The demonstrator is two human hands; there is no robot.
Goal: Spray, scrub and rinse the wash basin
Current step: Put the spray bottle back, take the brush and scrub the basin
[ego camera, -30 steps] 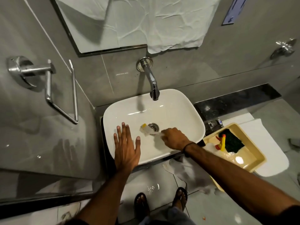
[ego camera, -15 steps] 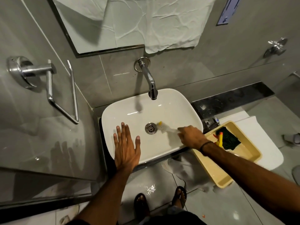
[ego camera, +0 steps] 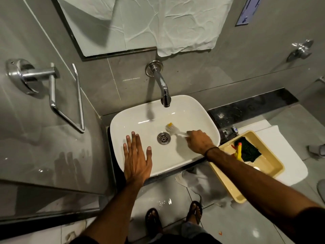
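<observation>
Our wash basin (ego camera: 133, 120) sits white and shallow on the tabletop below the wall tap (ego camera: 162, 87), its drain (ego camera: 163, 137) near the middle. We are scrubbing, by the look of it: our right hand (ego camera: 199, 142), its grip closed around the handle of a small brush (ego camera: 173, 129), has the yellow-tipped head down on the basin floor just beyond the drain. Our left hand (ego camera: 136, 158) lies flat, fingers spread and holding nothing, over the near rim, probably to brace us while we lean in. No water shows at the spout, so rinsing seems yet to come. Just right of the basin a yellow tray (ego camera: 274, 173) holds a spray bottle (ego camera: 238, 152) and a dark scouring pad (ego camera: 248, 150), handy to the working hand. Nothing blocks the bowl.
</observation>
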